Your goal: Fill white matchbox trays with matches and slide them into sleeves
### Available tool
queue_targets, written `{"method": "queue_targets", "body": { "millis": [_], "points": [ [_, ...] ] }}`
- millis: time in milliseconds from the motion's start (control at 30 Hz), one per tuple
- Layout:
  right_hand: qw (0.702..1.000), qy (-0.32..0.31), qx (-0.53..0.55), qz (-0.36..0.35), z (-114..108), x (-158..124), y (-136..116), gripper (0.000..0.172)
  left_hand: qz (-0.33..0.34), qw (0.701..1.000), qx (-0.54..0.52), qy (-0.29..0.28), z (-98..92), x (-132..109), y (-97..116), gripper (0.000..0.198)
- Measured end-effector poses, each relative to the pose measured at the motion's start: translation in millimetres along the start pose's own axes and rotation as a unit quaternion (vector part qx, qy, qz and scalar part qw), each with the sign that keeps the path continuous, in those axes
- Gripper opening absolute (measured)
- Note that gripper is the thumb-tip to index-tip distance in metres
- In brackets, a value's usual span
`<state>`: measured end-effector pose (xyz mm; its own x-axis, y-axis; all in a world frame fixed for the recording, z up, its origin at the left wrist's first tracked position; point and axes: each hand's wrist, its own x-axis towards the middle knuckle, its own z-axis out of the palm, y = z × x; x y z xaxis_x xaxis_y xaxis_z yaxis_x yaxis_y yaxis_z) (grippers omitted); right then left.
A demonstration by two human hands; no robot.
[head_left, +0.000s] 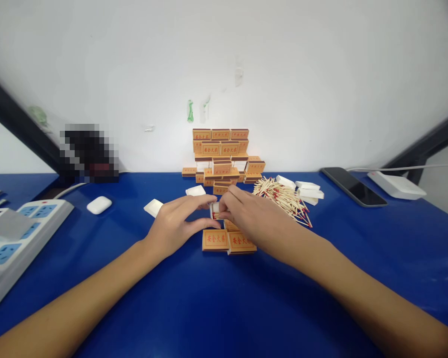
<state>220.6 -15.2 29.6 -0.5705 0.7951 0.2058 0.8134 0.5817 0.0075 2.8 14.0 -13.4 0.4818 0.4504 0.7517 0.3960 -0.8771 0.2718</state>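
Observation:
A small white matchbox tray [215, 207] stands between my hands, with a few red-headed matches [216, 216] showing inside. My left hand [179, 219] curves round it from the left, forefinger at its far edge and thumb at its near edge. From the right, my right hand [241, 209] reaches in with fingers pinched together at the matches; its fingertips are partly hidden. Just in front lie closed orange matchboxes [215, 239], one partly under my right wrist. To the right is a heap of loose matches [280, 196].
Against the wall rises a stack of orange matchboxes [220, 149]. White trays [309, 191] lie beside the heap, and two more trays [154, 207] are at left. A phone [353, 185], white box [395, 185], earbud case [99, 205] and power strip [48, 219] sit farther out.

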Motion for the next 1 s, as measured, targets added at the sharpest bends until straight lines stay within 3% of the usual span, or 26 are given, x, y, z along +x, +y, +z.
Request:
{"method": "queue_targets", "body": {
  "millis": [200,333,433,600,833,933,1000],
  "points": [
    [0.994,0.066,0.088,-0.002,-8,-10,18,0.025,-0.029,0.999,0.024,0.007,-2.1,1,1,0.045],
    [0.979,0.13,0.158,-0.004,-17,-18,29,0.024,0.0,0.999,0.033,0.019,-4.6,3,1,0.045],
    [0.974,0.122,0.189,-0.009,-17,-20,27,0.022,0.025,0.999,0.035,0.025,-6.2,5,1,0.044],
    [0.976,0.1,0.191,-0.036,-6,-20,20,0.024,0.037,0.998,0.047,0.034,-5.9,6,3,0.043],
    [0.982,0.09,0.157,-0.053,-6,-21,22,0.024,-0.003,0.998,0.042,0.036,-3.1,2,-1,0.046],
    [0.979,0.132,0.153,-0.022,-12,-22,37,0.024,-0.011,0.998,0.053,0.033,-2.5,2,-2,0.047],
    [0.976,0.164,0.136,0.037,-18,-24,57,0.024,-0.013,0.998,0.055,0.033,-2.2,2,-4,0.047]
  ]
}}
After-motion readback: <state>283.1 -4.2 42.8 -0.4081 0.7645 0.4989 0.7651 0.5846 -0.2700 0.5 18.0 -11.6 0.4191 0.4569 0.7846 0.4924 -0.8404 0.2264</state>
